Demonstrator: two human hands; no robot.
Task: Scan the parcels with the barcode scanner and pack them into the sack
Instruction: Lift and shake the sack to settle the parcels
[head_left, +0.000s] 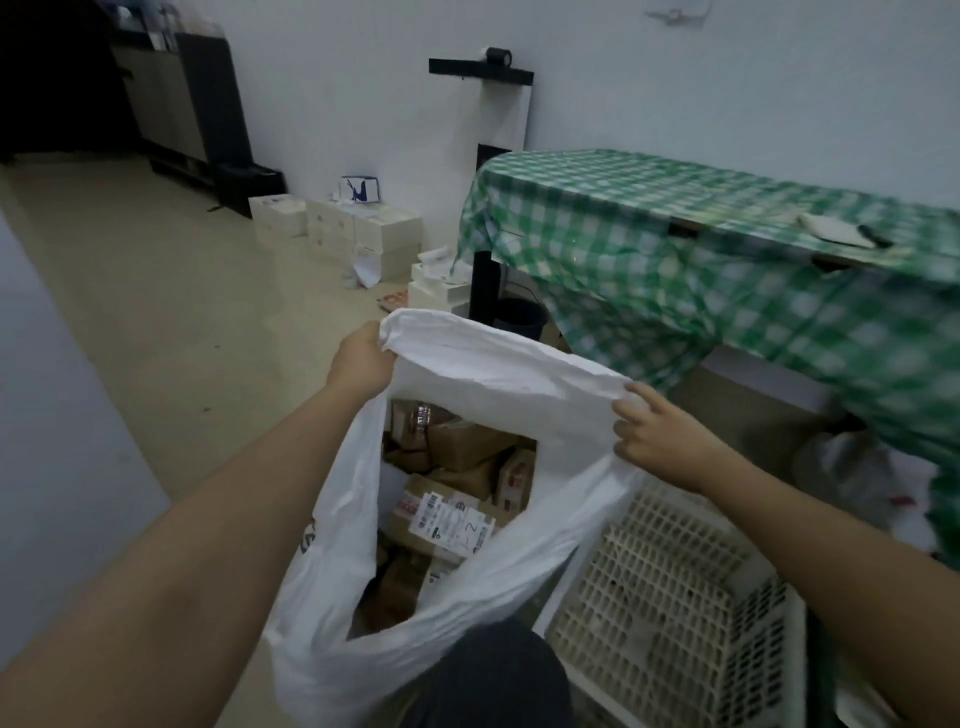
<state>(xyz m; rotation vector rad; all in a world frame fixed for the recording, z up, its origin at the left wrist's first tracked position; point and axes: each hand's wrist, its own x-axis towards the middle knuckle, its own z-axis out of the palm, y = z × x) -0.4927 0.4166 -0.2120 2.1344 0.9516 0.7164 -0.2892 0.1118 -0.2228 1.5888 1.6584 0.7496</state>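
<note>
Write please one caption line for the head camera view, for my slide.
Both hands, left hand and right hand, grip the rim of a white sack holding labelled parcels, beside a plastic crate.

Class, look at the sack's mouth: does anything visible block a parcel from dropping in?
Nothing visible does. The left hand and right hand grip the sack rim and hold its mouth wide, and the parcels already inside lie well below the rim.

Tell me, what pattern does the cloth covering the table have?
The cloth on the table has a green and white checked pattern, seen best in the head view.
</note>
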